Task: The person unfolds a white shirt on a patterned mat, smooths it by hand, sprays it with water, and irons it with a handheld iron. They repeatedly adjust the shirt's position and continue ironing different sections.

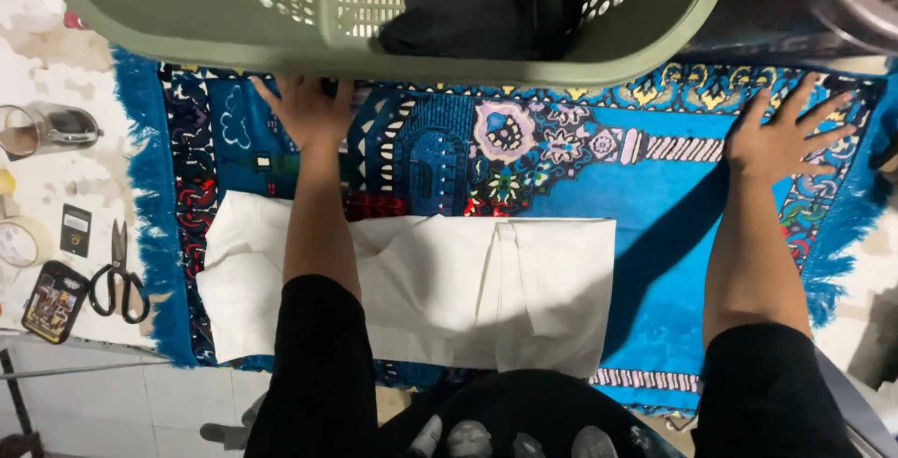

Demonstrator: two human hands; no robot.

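A folded white garment [440, 290] lies flat on a blue patterned rug [664, 205], near its front edge. My left hand [307, 110] rests palm down on the rug just below the rim of a green laundry basket [524, 60], fingers spread, holding nothing. My left forearm crosses over the white garment's left part. Flat on the rug's right end lies my right hand [776, 135], fingers wide apart, empty. Dark clothing [477, 4] sits inside the basket.
Left of the rug on the pale floor are black-handled scissors [117, 280], a small dark tin [54, 301], a roll of tape [21, 241], a small black card [76, 230] and a clear jug [47, 128]. A grey round object [856, 0] stands at top right.
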